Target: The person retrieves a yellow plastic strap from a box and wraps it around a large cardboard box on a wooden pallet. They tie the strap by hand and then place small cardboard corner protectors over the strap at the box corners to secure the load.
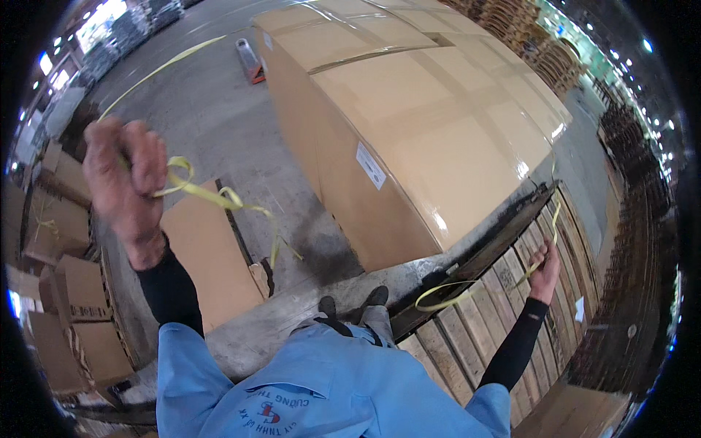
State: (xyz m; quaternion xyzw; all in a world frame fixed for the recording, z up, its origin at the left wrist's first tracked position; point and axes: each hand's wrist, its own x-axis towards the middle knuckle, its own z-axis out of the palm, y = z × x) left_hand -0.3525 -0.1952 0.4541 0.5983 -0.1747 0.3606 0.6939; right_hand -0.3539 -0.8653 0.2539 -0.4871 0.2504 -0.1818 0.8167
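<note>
"Step?"
"Seemingly handling strap: left hand, upper left, and right hand, lower right, grip flat yellow plastic strap near the brown cardboard box, upper centre."
"Next move?"
"Probably calls for taking up slack."

This looks like a warehouse or a factory's packing and storage hall. A large brown cardboard box, its top crossed with clear tape, dominates a bare grey concrete floor. Just left of the box's far end lies a grey and orange-red metal object, possibly part of a pallet jack. Well left of the box are stacked plain brown cartons; beyond its far right corner, tall stacks of curved brown pieces. Slatted wooden pallets lie to its near right.
</note>
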